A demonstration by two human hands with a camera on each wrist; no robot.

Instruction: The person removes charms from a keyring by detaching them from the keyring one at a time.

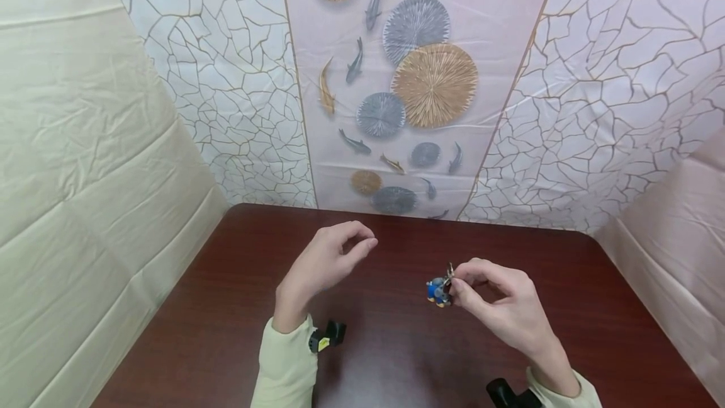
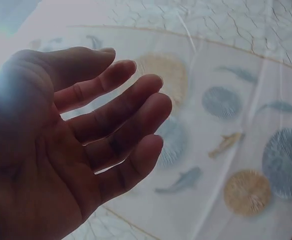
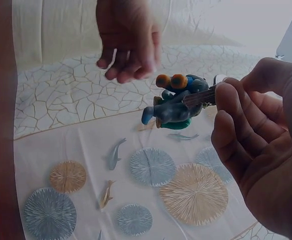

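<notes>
My right hand (image 1: 506, 304) pinches a keychain between thumb and fingertips, above the dark table. A small blue, grey and orange figurine (image 1: 438, 291) hangs at its end. In the right wrist view the figurine (image 3: 173, 102) shows two orange round parts, a blue tip and a green part, with a dark ribbed strap (image 3: 199, 98) running to the fingertips. My left hand (image 1: 325, 257) is raised over the table to the left, apart from the keychain. The left wrist view shows its palm and loosely bent fingers (image 2: 131, 107), holding nothing.
Beneath both hands lies a dark reddish-brown table (image 1: 385, 357). Behind it hangs a cloth (image 1: 351, 162) printed with fish and round leaf shapes, flanked by a cracked-line pattern. Plain pale cloth (image 1: 85, 206) hangs at the left side. Small black devices (image 1: 328, 335) sit at both wrists.
</notes>
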